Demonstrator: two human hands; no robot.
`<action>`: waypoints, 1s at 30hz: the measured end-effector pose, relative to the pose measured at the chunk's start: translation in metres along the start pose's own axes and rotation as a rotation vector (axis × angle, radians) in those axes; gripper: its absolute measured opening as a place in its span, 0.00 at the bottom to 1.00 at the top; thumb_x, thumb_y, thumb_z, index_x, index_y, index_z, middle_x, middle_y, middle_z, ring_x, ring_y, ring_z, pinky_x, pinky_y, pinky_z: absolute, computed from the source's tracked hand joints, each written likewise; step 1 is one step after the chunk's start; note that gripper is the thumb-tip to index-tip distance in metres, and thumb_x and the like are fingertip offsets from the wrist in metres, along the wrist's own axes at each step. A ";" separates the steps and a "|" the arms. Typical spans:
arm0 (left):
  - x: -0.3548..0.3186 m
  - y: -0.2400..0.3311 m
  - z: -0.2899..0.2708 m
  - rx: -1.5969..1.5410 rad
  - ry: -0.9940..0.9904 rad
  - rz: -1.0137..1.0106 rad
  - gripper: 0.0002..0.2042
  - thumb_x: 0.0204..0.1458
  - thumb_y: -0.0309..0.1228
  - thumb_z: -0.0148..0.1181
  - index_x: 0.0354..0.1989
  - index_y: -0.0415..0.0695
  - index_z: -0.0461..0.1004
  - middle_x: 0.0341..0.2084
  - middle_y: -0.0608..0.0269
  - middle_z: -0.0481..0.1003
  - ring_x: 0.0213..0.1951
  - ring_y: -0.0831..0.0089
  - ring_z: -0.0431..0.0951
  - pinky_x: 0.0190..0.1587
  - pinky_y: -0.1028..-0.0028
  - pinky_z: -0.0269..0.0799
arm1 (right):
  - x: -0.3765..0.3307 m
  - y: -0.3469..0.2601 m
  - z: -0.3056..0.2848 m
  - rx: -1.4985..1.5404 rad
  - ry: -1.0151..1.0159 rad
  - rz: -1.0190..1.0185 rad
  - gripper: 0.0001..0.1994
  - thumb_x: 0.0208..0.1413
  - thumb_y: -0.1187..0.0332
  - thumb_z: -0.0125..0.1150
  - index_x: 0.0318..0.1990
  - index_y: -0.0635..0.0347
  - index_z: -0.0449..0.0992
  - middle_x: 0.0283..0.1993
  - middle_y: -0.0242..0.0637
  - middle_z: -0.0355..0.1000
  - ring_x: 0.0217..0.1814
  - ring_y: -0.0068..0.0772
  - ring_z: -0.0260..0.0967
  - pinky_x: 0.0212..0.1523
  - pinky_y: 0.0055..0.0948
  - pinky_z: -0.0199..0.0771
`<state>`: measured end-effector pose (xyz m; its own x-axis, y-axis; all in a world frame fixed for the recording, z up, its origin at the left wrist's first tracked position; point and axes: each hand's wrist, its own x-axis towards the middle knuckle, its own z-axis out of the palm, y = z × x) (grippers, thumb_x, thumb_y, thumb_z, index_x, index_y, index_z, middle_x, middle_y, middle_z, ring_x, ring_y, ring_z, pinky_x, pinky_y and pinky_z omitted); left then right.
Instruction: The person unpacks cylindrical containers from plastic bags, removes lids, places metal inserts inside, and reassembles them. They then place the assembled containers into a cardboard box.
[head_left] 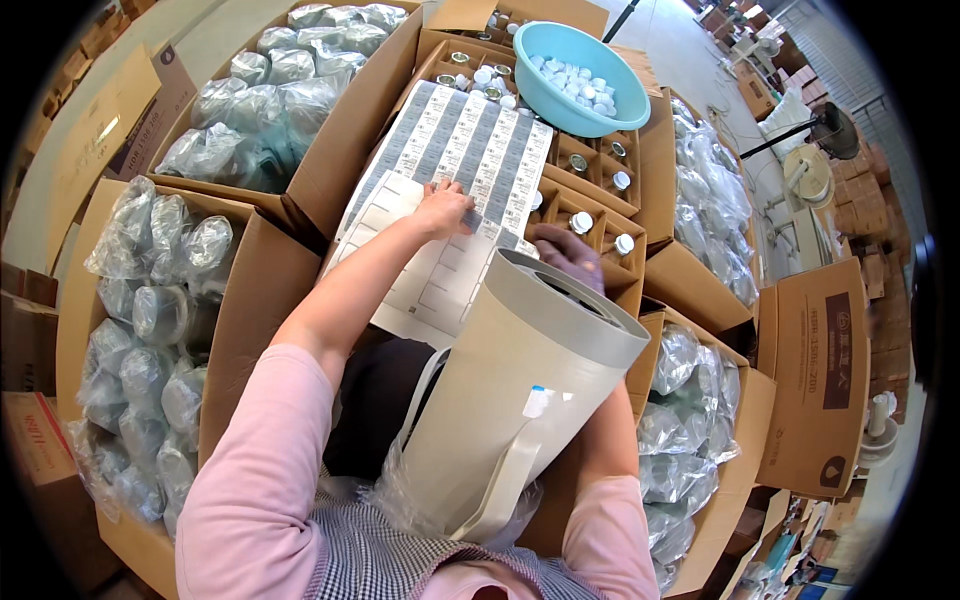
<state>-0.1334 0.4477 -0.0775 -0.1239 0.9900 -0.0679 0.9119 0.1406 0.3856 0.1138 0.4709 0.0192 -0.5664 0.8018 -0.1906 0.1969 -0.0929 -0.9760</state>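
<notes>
Two unclear grips: left hand [446, 210] on grey-striped labels [465, 125], right hand [568, 255] behind beige jug [520, 385]

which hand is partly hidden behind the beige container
The right hand, behind the grey rim; the left hand is in plain view on the paper sheets.

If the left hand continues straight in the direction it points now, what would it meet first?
Sliding over the printed sheets under it, the left hand would probably meet the light-blue basin first; the height difference is hard to judge here.
</notes>
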 end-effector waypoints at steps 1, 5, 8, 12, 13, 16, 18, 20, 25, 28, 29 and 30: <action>0.004 0.005 0.000 -0.012 -0.006 0.010 0.19 0.44 0.34 0.73 0.46 0.51 0.78 0.51 0.60 0.72 0.60 0.61 0.64 0.58 0.57 0.57 | 0.021 0.030 -0.003 -0.156 0.024 -0.095 0.20 0.58 0.66 0.63 0.56 0.64 0.74 0.52 0.46 0.75 0.56 0.41 0.72 0.59 0.34 0.70; -0.006 -0.004 0.004 -0.154 0.175 0.073 0.17 0.40 0.30 0.73 0.41 0.50 0.78 0.44 0.63 0.75 0.55 0.65 0.69 0.56 0.60 0.58 | 0.078 0.057 0.022 -0.932 0.049 -0.464 0.26 0.47 0.65 0.70 0.56 0.59 0.73 0.55 0.48 0.73 0.59 0.46 0.68 0.61 0.40 0.65; -0.019 -0.022 0.017 -0.370 0.465 0.200 0.13 0.41 0.27 0.71 0.37 0.50 0.78 0.38 0.65 0.77 0.49 0.67 0.73 0.56 0.63 0.58 | 0.101 0.061 0.035 -0.738 -0.041 -0.237 0.20 0.47 0.69 0.70 0.48 0.62 0.76 0.44 0.42 0.78 0.48 0.34 0.74 0.51 0.33 0.71; -0.026 -0.024 0.027 -0.339 0.689 0.261 0.10 0.43 0.26 0.69 0.36 0.49 0.79 0.37 0.65 0.78 0.45 0.66 0.76 0.57 0.64 0.61 | 0.104 0.072 0.037 -0.680 -0.011 -0.365 0.10 0.47 0.72 0.69 0.37 0.63 0.78 0.32 0.36 0.79 0.33 0.25 0.74 0.39 0.27 0.74; -0.028 -0.026 0.029 -0.324 0.767 0.288 0.10 0.43 0.26 0.69 0.36 0.48 0.79 0.38 0.64 0.78 0.46 0.65 0.76 0.56 0.63 0.62 | 0.104 0.074 0.041 -0.666 -0.007 -0.374 0.08 0.48 0.72 0.68 0.37 0.61 0.79 0.33 0.37 0.79 0.34 0.25 0.74 0.39 0.28 0.73; -0.029 -0.026 0.034 -0.224 0.924 0.329 0.11 0.43 0.26 0.68 0.37 0.49 0.81 0.40 0.64 0.78 0.46 0.65 0.76 0.55 0.63 0.64 | 0.097 0.068 0.045 -0.708 0.039 -0.386 0.09 0.49 0.72 0.68 0.39 0.61 0.80 0.33 0.37 0.79 0.34 0.26 0.74 0.39 0.28 0.74; -0.030 -0.021 0.035 -0.145 0.987 0.323 0.12 0.42 0.25 0.67 0.37 0.50 0.81 0.41 0.65 0.78 0.47 0.65 0.75 0.54 0.62 0.65 | 0.093 0.070 0.046 -0.676 0.055 -0.411 0.11 0.50 0.69 0.68 0.41 0.58 0.79 0.36 0.41 0.78 0.38 0.38 0.75 0.41 0.33 0.74; -0.033 -0.014 0.033 -0.069 1.034 0.295 0.13 0.41 0.24 0.66 0.38 0.51 0.82 0.41 0.66 0.77 0.47 0.65 0.75 0.54 0.62 0.66 | 0.092 0.077 0.046 -0.631 0.079 -0.425 0.11 0.51 0.68 0.67 0.43 0.56 0.79 0.37 0.43 0.77 0.40 0.43 0.76 0.42 0.36 0.74; -0.036 -0.017 0.036 0.022 0.954 0.350 0.12 0.42 0.24 0.61 0.37 0.47 0.81 0.39 0.65 0.75 0.47 0.66 0.74 0.51 0.66 0.68 | 0.090 0.096 0.055 -0.455 0.184 -0.556 0.10 0.50 0.69 0.67 0.41 0.55 0.79 0.34 0.41 0.76 0.36 0.42 0.76 0.41 0.36 0.74; -0.033 -0.022 0.036 0.035 0.926 0.391 0.09 0.44 0.25 0.59 0.35 0.43 0.81 0.36 0.65 0.74 0.46 0.67 0.73 0.50 0.67 0.68 | 0.096 0.096 0.054 -0.722 0.184 -0.726 0.12 0.49 0.70 0.69 0.42 0.57 0.81 0.37 0.40 0.78 0.39 0.42 0.75 0.41 0.35 0.75; -0.033 -0.022 0.035 0.043 0.926 0.407 0.09 0.44 0.26 0.58 0.34 0.42 0.80 0.35 0.64 0.74 0.45 0.67 0.73 0.50 0.68 0.68 | 0.096 0.096 0.053 -0.824 0.235 -0.812 0.11 0.49 0.69 0.69 0.42 0.56 0.81 0.39 0.39 0.77 0.40 0.42 0.74 0.41 0.36 0.74; -0.032 -0.022 0.035 0.079 0.899 0.405 0.08 0.45 0.25 0.58 0.33 0.42 0.79 0.35 0.64 0.73 0.45 0.66 0.73 0.50 0.67 0.68 | 0.095 0.090 0.055 -0.924 0.283 -0.900 0.11 0.49 0.69 0.69 0.42 0.55 0.81 0.40 0.39 0.76 0.41 0.43 0.74 0.42 0.37 0.74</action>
<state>-0.1363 0.4120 -0.1158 -0.0177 0.6097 0.7925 0.9705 -0.1801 0.1603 0.0332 0.5063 -0.0924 -0.6222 0.4768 0.6209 0.3761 0.8777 -0.2970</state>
